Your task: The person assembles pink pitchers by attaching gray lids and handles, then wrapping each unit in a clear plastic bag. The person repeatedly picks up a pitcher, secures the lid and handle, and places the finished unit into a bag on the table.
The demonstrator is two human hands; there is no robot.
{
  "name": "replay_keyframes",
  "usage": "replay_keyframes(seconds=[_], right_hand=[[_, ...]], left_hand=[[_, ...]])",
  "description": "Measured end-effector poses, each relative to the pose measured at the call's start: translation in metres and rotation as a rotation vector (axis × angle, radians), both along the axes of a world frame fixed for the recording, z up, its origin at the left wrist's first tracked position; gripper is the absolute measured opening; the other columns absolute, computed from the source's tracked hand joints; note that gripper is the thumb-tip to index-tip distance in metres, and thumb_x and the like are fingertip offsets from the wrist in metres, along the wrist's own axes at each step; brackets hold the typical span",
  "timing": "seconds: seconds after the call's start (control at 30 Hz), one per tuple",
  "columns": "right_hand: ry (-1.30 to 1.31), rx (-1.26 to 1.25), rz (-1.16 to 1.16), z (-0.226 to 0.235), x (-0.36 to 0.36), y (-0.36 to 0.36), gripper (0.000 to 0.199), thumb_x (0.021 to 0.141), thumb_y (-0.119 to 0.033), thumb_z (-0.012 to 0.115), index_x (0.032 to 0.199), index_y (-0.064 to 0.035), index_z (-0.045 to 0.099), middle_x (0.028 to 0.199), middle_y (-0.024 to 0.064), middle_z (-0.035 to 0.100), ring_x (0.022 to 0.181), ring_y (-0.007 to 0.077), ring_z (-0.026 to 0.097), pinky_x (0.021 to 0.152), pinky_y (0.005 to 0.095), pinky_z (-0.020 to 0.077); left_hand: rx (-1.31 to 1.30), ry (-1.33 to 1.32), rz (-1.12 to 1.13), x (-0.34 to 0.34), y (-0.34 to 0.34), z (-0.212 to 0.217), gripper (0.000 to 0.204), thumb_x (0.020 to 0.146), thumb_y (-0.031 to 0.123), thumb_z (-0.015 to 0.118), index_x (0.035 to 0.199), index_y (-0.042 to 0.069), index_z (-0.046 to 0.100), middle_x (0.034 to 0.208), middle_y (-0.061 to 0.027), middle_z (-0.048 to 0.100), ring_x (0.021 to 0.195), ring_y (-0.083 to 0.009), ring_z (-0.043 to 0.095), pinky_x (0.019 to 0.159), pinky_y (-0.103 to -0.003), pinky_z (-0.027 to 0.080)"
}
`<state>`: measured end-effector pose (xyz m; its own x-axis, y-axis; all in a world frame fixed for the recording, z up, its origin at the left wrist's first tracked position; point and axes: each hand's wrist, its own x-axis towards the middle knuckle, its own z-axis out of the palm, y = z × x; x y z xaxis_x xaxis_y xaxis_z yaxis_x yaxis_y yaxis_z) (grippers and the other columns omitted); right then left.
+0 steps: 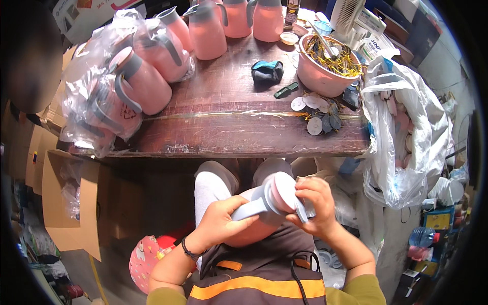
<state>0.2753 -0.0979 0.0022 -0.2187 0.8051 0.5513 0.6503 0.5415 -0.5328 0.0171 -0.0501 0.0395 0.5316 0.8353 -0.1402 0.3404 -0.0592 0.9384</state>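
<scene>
Holding pink jug point(269, 219), lower centre: left hand point(217, 223) clamped on grey handle point(248, 209), right hand point(320, 209) clamped at spout point(301, 210). Pink tub point(319, 79), upper right: yellow strings point(341, 65). White bag point(378, 170), right: pink pieces point(401, 122).

Lettering marks a white panel point(81, 20) and packet point(377, 47); a clear bag point(103, 146) bears recycling arrows point(127, 113).

Between jugs point(152, 87) and dark cloth point(267, 76), hands point(217, 221) could pass.

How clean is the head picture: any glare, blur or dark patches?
Head view: pale glare on the table; a dark, out-of-focus shape at upper left; deep shadow beneath the table's front edge; black fisheye corners; left hand and right hand fairly sharp.
</scene>
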Motion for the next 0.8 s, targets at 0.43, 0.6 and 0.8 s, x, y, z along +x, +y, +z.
replay_keyframes(seconds=[0.43,0.6,0.8], right_hand=[[-0.018,0.093,0.668,0.005,-0.026,0.016,0.043,0.071,-0.032,0.073,0.111,-0.0175,0.066,0.118,0.0116,0.057,0.104,0.0314,0.055,0.086,0.0437,0.0468],[0.034,-0.386,-0.050,-0.023,-0.024,0.017,0.044,0.076,-0.026,0.070,0.114,-0.0078,0.058,0.116,0.0178,0.055,0.109,0.0372,0.053,0.094,0.0434,0.0430],[0.124,-0.504,0.102,-0.022,-0.011,0.013,0.080,0.080,-0.045,0.069,0.138,-0.0001,0.037,0.133,0.0235,0.045,0.124,0.0381,0.044,0.105,0.0429,0.0342]], left_hand=[[-0.169,-0.099,-0.432,-0.027,0.040,-0.039,0.033,0.075,0.024,0.078,0.096,0.001,0.067,0.086,-0.0083,0.068,0.082,-0.0112,0.062,0.076,-0.029,0.050],[0.353,0.333,-0.242,0.018,-0.026,-0.024,0.034,0.082,0.035,0.068,0.099,0.006,0.065,0.075,-0.0150,0.065,0.070,-0.0353,0.065,0.061,-0.041,0.052],[0.189,0.232,-0.217,0.019,-0.016,-0.029,0.032,0.083,0.032,0.065,0.104,0.008,0.061,0.081,-0.0166,0.065,0.073,-0.0382,0.064,0.066,-0.046,0.052]])
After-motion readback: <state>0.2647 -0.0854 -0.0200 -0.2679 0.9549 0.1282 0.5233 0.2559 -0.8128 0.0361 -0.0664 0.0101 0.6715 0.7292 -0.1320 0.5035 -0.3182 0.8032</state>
